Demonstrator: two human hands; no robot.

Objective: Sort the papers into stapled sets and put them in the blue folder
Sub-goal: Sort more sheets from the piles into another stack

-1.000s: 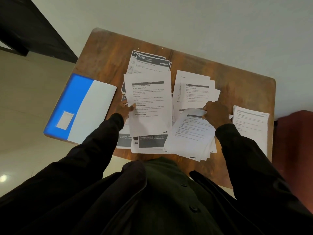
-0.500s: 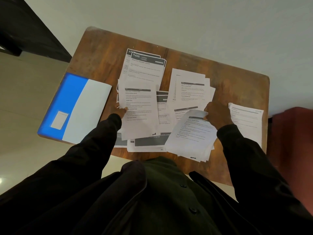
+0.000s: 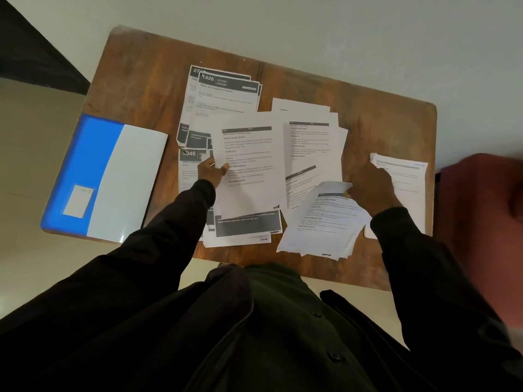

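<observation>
Loose printed papers cover the middle of a small wooden table [image 3: 141, 80]. My left hand [image 3: 210, 172] pinches the left edge of a white printed sheet [image 3: 250, 171], held over dark-banded pages [image 3: 223, 91]. My right hand [image 3: 370, 188] grips the top edge of a fanned stack of sheets [image 3: 322, 224] near the table's front edge. Another white pile [image 3: 311, 142] lies behind that stack, and a separate sheet [image 3: 407, 176] lies at the right edge. The blue folder [image 3: 96, 171], shut, with a pale right half and a small label, sits at the table's left edge.
A reddish chair or cushion [image 3: 481, 210] stands just right of the table. A dark piece of furniture [image 3: 31, 52] fills the upper left corner. The pale floor surrounds the table, and my dark jacket hides the near edge.
My left hand has carried its sheet rightward over the dark-banded pages, after first drawing it left. My right hand has kept its hold on the fanned stack.
</observation>
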